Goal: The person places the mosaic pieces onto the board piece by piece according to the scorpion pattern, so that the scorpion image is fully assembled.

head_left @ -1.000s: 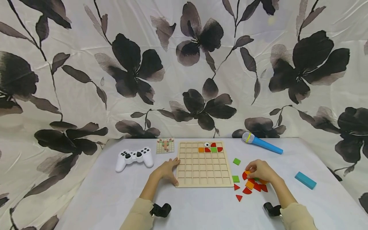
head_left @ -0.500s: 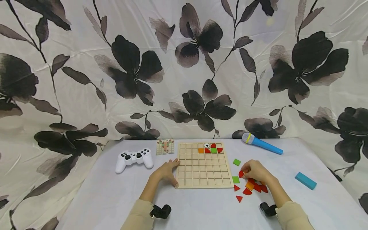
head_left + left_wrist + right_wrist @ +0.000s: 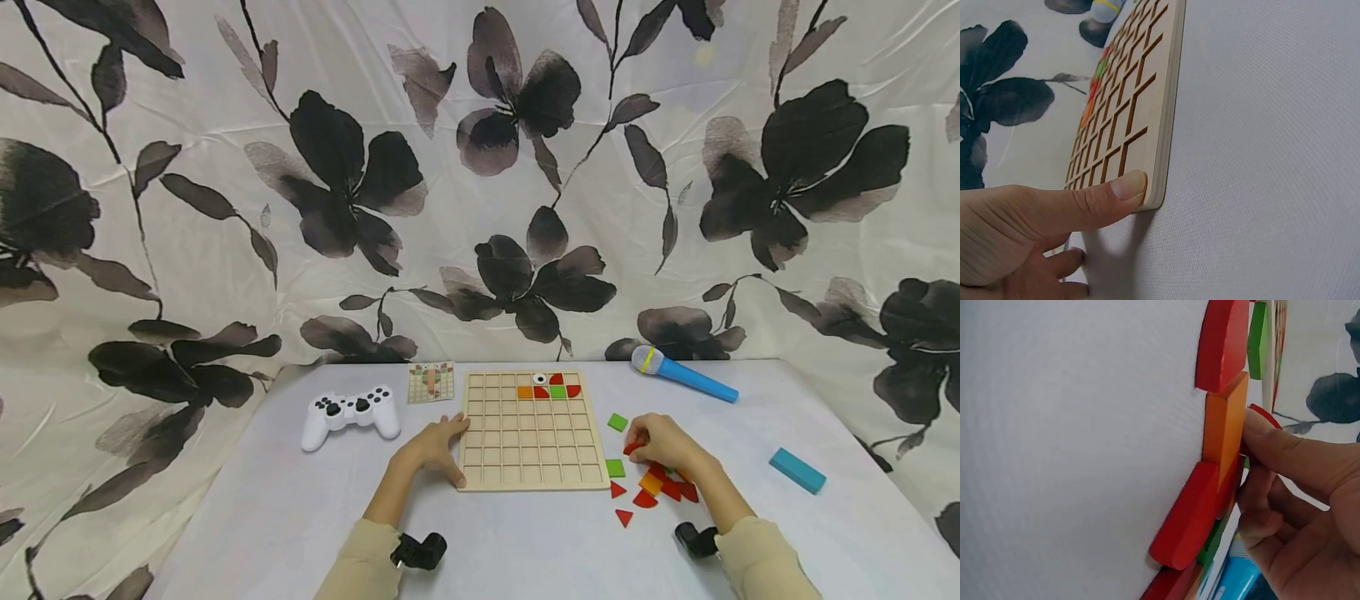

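My left hand (image 3: 433, 450) lies along the left side of the pale wooden grid board (image 3: 525, 442). In the left wrist view its straight thumb (image 3: 1104, 200) rests on the board's near corner. Orange, red, green and black-and-white eye pieces sit in the board's upper right cells. To the right of the board, my right hand (image 3: 663, 442) pinches a red piece (image 3: 634, 448) with a curved edge between thumb and fingertips, above the loose heap. Fingers partly hide that piece. Beneath the hand are an orange square (image 3: 651, 482), a red quarter-round (image 3: 644, 498) and several other pieces.
Two green squares (image 3: 615, 468) and small red triangles (image 3: 624, 518) lie by the board's right edge. A patterned card (image 3: 431, 382) and white game controller (image 3: 351, 417) are at left. A blue toy microphone (image 3: 686, 375) and blue block (image 3: 797, 471) lie at right.
My right hand has shifted slightly left from over the heap, and the red piece has turned in its fingertips. The left hand and board have stayed put.
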Tool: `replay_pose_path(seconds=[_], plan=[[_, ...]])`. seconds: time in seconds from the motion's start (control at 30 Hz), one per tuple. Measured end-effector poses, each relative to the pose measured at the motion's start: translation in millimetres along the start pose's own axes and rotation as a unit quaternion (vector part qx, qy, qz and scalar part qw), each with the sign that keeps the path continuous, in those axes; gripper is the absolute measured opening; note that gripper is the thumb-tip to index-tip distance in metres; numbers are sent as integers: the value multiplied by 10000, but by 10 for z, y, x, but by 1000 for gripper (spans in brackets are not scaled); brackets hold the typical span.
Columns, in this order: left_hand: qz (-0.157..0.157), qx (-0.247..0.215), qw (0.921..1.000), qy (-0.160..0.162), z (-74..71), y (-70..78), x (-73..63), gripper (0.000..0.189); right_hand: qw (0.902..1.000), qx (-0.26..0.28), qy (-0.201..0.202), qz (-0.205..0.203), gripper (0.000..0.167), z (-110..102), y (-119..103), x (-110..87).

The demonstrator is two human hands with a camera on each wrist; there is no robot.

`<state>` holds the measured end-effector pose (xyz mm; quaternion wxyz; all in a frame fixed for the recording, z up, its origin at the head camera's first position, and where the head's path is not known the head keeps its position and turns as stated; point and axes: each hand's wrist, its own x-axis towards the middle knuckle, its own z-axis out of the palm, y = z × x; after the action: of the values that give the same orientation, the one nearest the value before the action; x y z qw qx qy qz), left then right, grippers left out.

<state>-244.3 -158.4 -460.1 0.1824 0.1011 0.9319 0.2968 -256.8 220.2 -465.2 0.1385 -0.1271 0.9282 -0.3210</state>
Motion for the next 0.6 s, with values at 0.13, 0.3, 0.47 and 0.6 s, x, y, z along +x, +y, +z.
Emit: replay_pose_path(seconds=[0.13,0.3,0.47,0.6], plan=[[-42,74,10000,47,-9,35,-35,96,9985,272,350,-336,10,-3,26,75],[-39,159,9998,67,-6,17,-32,96,9900,1186,566,-521,21,-30,-48,195],[-97,128,9999,57,-5,2,-17,96,9776,2006,449,-460,30,-56,-211,332],[-64,124,9999,38,6,6,-7,96,9694,2333,508,-574,31,-13,-310,466]])
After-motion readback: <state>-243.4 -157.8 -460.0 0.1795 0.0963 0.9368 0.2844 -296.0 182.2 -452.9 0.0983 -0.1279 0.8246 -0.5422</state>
